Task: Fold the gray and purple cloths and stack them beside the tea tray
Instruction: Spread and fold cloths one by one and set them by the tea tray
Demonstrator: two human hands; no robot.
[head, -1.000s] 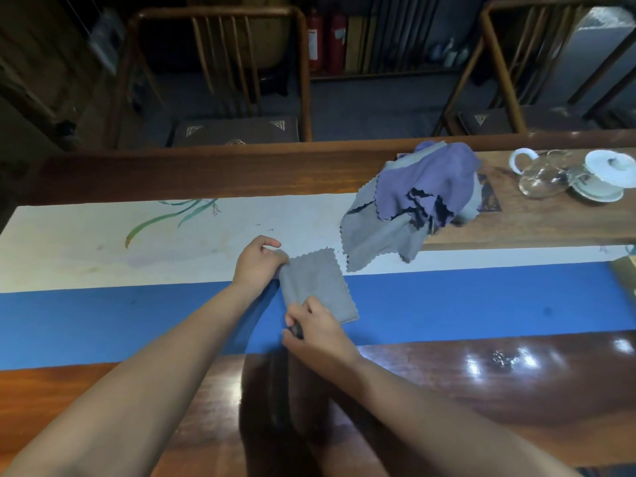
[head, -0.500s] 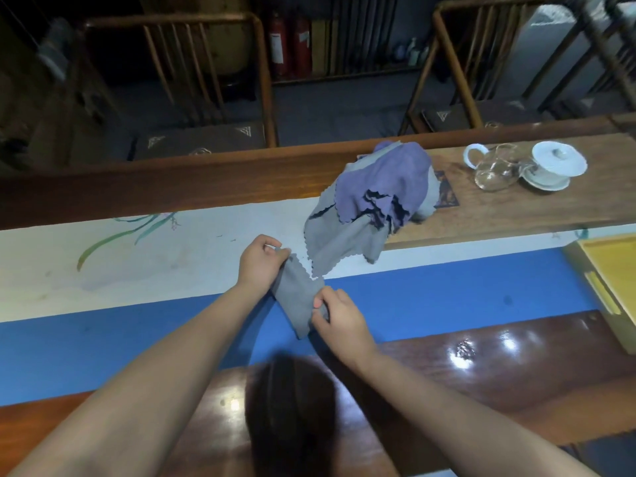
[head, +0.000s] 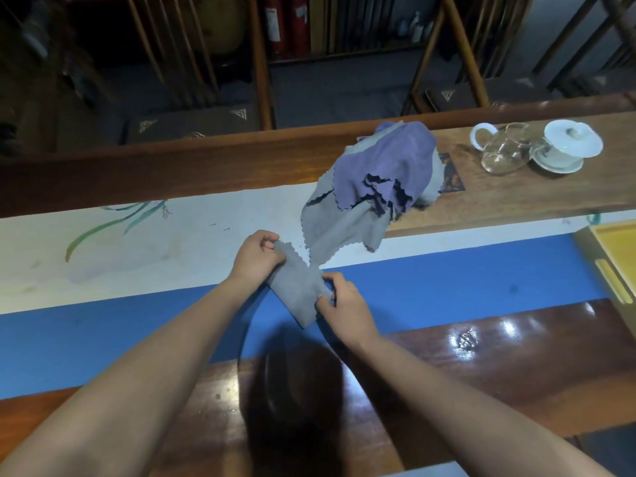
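Head view: gray cloth (head: pixel 298 287) now narrower between both hands.

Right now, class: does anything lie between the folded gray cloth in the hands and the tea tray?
Yes. The heap of unfolded cloths drapes off the tea tray edge, just beyond the gray cloth.

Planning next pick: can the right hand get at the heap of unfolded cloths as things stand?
Probably not yet: the right hand and left hand both grip the gray cloth. The heap lies just beyond, nothing between.
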